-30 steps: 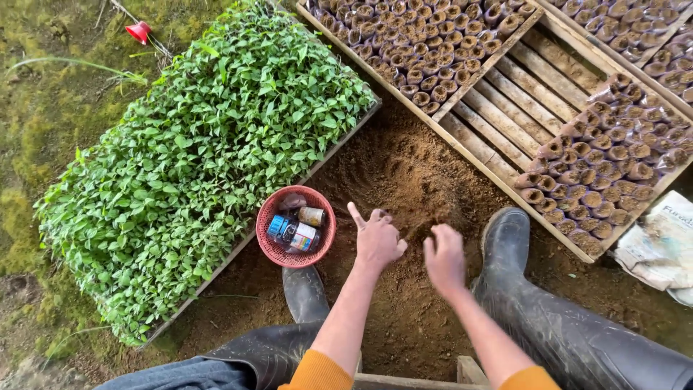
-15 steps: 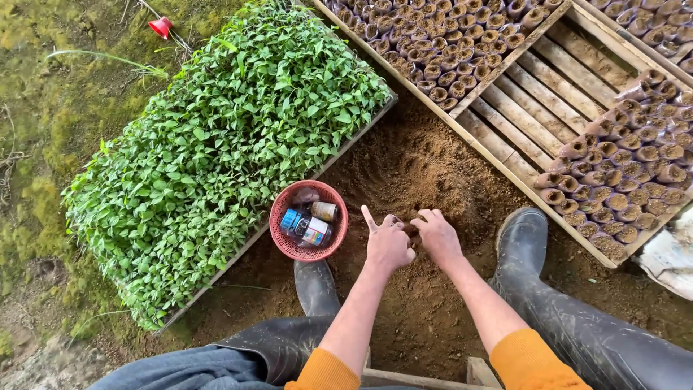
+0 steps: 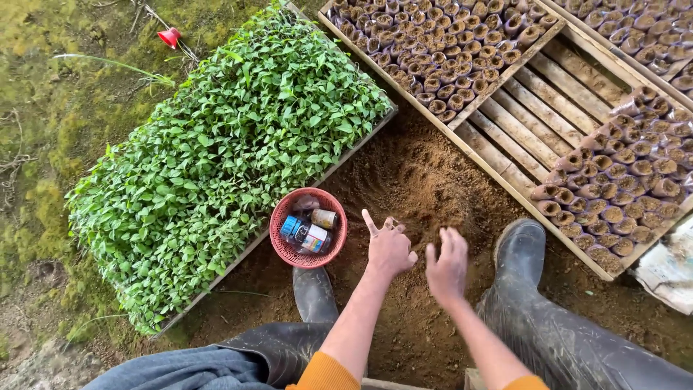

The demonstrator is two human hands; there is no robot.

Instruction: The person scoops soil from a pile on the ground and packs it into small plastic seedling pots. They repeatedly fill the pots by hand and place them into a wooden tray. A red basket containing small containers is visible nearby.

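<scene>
The left hand (image 3: pixel 390 249) is hovering over the loose brown soil (image 3: pixel 419 180), its fingers curled as if around something small that cannot be made out, the index finger sticking out up and to the left. The right hand (image 3: pixel 447 267) is hanging just beside it, fingers loosely spread and empty, pointing away toward the soil heap. Just left of the left hand a red basket (image 3: pixel 285 249) is sitting, holding small bottles (image 3: pixel 307 232). Beyond both hands, a wooden tray (image 3: pixel 498 155) of filled seedling bags (image 3: pixel 613 184) is running diagonally.
</scene>
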